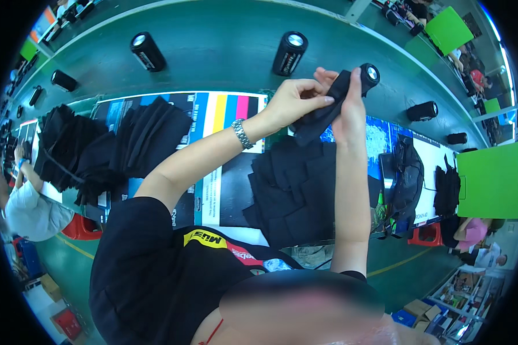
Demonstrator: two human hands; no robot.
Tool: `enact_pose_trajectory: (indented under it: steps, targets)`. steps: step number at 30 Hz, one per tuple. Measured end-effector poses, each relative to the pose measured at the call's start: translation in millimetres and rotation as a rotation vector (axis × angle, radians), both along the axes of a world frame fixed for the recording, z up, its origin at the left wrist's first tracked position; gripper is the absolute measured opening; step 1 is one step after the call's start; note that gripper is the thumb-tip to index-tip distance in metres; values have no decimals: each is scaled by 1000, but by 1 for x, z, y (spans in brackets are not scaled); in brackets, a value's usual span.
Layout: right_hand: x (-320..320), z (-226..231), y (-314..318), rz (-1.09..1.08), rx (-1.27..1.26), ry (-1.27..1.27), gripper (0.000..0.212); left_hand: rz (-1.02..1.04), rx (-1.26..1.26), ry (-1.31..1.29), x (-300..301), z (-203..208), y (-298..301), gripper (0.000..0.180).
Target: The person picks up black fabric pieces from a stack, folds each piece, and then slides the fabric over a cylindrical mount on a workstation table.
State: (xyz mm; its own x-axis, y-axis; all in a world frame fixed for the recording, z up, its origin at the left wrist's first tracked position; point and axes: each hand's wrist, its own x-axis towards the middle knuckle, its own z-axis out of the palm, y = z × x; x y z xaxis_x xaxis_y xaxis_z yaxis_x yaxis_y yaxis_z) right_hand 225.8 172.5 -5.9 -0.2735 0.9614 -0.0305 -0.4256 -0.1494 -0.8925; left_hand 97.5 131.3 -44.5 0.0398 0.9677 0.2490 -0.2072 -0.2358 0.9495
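Both my hands hold a black cloth pouch (pixel 322 118) over the front edge of the green conveyor. My left hand (pixel 296 103), with a metal watch on the wrist, pinches the cloth between thumb and fingers. Around the pouch's other side closes my right hand (pixel 351 112), its thumb pointing up. Just beyond the right fingertips is a black cylindrical speaker (pixel 370 76) with a silver end; whether the hand touches it is hidden. Below my hands, a spread pile of black cloth pouches (pixel 293 192) lies on the table.
Other black cylinders, one upright (pixel 290 54) and another leaning (pixel 148 53), stand on the conveyor (pixel 218 52). Stacks of black cloth (pixel 149 135) lie to the left. A black bag (pixel 407 178) and a green panel (pixel 490 181) are at right. People sit at both sides.
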Motion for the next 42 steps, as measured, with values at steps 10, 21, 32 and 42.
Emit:
enact_pose_trajectory:
  steps: [10, 21, 32, 42]
  targets:
    - [-50, -22, -63, 164, -8, 44, 31, 417, 123, -42, -60, -7, -32, 23]
    - [-56, -24, -61, 43, 137, -31, 11, 374, 112, 264, -63, 1, -52, 20]
    - [-2, 3, -46, 285, -130, 235, 25, -251, -239, -471, -66, 9, -38, 19]
    - [24, -17, 64, 7, 315, -227, 20, 72, -6, -51, -37, -10, 65, 19]
